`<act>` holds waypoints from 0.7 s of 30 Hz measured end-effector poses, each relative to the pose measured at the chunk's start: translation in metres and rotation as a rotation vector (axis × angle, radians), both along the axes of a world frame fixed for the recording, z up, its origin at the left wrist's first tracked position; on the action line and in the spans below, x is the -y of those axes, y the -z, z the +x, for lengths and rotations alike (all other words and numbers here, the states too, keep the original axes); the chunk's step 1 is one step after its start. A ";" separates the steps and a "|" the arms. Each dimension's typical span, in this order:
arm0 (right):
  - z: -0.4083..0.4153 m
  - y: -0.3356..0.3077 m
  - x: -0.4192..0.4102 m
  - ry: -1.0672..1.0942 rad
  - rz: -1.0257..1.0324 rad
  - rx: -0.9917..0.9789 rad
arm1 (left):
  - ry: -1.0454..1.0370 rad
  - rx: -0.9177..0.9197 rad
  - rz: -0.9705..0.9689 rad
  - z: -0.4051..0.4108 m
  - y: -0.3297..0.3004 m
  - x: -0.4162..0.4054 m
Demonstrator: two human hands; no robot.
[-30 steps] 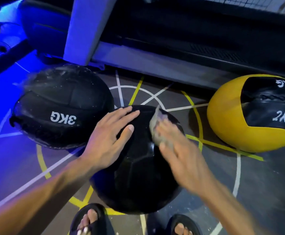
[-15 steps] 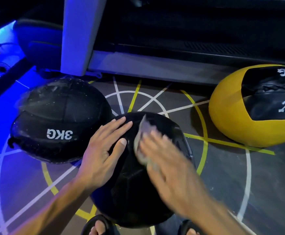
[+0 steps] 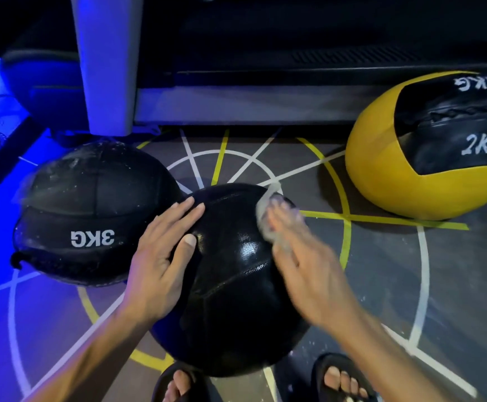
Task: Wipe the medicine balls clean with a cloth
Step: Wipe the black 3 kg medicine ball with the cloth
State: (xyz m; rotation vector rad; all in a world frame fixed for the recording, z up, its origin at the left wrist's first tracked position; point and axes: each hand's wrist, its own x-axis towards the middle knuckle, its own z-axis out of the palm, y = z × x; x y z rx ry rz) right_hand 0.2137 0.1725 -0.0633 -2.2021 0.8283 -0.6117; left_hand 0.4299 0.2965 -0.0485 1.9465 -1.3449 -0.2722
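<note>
From the head camera, we are crouched over a black medicine ball (image 3: 230, 285) that sits on the marked floor (image 3: 396, 285) at the centre of the view, just above our two sandalled feet (image 3: 343, 381). Our left hand (image 3: 161, 256) lies flat on its upper left side, about ten o'clock on the ball, fingers straight and slightly spread, thumb out, bracing it. Our right hand (image 3: 303, 265) is blurred at about one o'clock on the ball, pressing a pale cloth (image 3: 265, 216) against the surface; whether the fingers curl round the cloth or lie flat on it we cannot tell.

A dusty black 3KG ball (image 3: 91, 213) rests at nine o'clock, touching or nearly touching ours, and a yellow-and-black 2KG ball (image 3: 427, 152) stands well apart at two o'clock, near the treadmill base (image 3: 236, 108).

We judge the ball heavy enough to stay put but free to roll, its textured, shiny skin soft-shelled and a little slick when damp. A flat palm on the side opposite the wipe should hold it; to turn it, cup both sides low.
</note>
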 end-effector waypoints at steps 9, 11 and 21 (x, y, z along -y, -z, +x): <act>-0.033 0.033 0.032 0.205 0.178 0.108 | 0.029 0.009 0.028 0.002 -0.001 -0.002; -0.040 0.043 0.026 0.251 0.289 0.110 | 0.045 0.007 0.047 0.005 -0.009 0.001; -0.014 0.011 -0.015 0.237 0.230 0.214 | 0.153 0.472 0.246 -0.035 -0.023 0.048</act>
